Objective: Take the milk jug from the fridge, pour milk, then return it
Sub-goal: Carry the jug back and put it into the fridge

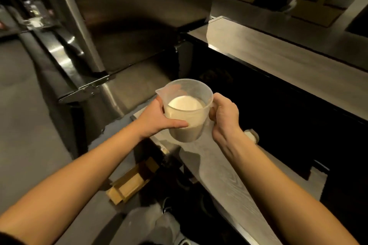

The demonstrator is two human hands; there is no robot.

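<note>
A clear plastic milk jug (187,111), about half full of milk, is held upright in front of me over the end of a narrow wooden counter (225,175). My left hand (157,117) wraps round its left side, thumb across the front wall. My right hand (225,115) grips the handle on the jug's right. The spout points to the upper left. The stainless steel fridge (139,16) stands just beyond, its door shut.
A long wooden bar top (278,49) runs along the right above a dark front panel. An open cardboard box (129,183) lies on the floor by the counter's end. Shelving (29,16) stands at the far left. Grey floor spreads to the left.
</note>
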